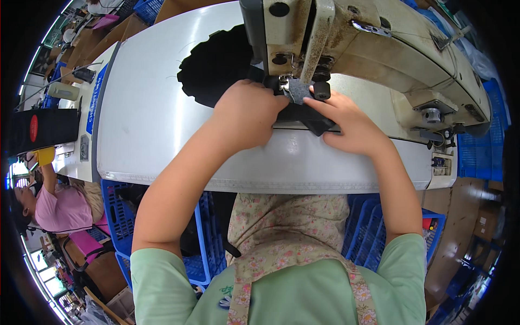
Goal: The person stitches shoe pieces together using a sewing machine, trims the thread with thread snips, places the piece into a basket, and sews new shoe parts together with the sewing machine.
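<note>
A black fabric piece (214, 67) with a notched, rounded edge lies on the sewing table, running under the head of a sewing machine (374, 51). My left hand (248, 112) is closed over the fabric, its fingers curled down just left of the presser foot (284, 82). A small grey patch (299, 91) sits at the foot, on top of the black material. My right hand (352, 120) has its fingertips against the patch's right side; between those fingers and the thumb is a black corner of fabric. The needle point is too small to make out.
The white tabletop (157, 135) has a ruler strip along its near edge. Blue crates (203, 238) stand below the table on both sides of my lap. At the left, another person in a pink top (65, 208) sits by another machine.
</note>
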Tool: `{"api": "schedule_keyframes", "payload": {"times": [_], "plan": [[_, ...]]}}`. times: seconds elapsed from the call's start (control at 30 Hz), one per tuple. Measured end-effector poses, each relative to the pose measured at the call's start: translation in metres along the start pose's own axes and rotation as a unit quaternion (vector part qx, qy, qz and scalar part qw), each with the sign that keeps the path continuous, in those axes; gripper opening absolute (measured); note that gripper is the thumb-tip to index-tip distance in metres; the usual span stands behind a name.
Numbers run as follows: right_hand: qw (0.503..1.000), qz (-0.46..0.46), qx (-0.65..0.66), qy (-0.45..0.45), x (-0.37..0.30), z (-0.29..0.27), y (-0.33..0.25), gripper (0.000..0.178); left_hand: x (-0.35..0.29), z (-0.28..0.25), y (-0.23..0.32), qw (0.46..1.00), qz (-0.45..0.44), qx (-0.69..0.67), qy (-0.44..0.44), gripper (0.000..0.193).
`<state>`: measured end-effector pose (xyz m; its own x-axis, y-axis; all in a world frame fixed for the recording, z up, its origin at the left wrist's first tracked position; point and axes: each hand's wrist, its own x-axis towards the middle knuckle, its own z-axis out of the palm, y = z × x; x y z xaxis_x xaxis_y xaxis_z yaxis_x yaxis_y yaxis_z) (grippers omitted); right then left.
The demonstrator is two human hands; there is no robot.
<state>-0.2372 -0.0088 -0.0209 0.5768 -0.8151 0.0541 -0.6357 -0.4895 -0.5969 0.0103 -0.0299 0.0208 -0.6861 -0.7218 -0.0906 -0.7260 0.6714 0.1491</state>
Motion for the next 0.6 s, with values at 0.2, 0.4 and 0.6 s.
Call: {"api": "schedule_keyframes", "payload": {"times": [0.2, 0.4, 0.6], "plan": [[0.983, -0.03, 0.166, 0.07, 0.021, -0.007, 0.033, 0.033, -0.007, 0.004, -0.006, 0.996, 0.01, -0.065, 0.067, 0.051], [0.972, 0.1, 0.211, 0.033, 0.028, -0.012, 0.029, 0.031, -0.011, 0.011, 0.006, 0.996, -0.019, 0.005, 0.087, 0.056], [0.938, 0.182, 0.288, 0.067, 0.027, -0.02, 0.014, 0.031, -0.011, 0.011, -0.006, 0.998, 0.012, -0.028, 0.054, 0.056]]}}
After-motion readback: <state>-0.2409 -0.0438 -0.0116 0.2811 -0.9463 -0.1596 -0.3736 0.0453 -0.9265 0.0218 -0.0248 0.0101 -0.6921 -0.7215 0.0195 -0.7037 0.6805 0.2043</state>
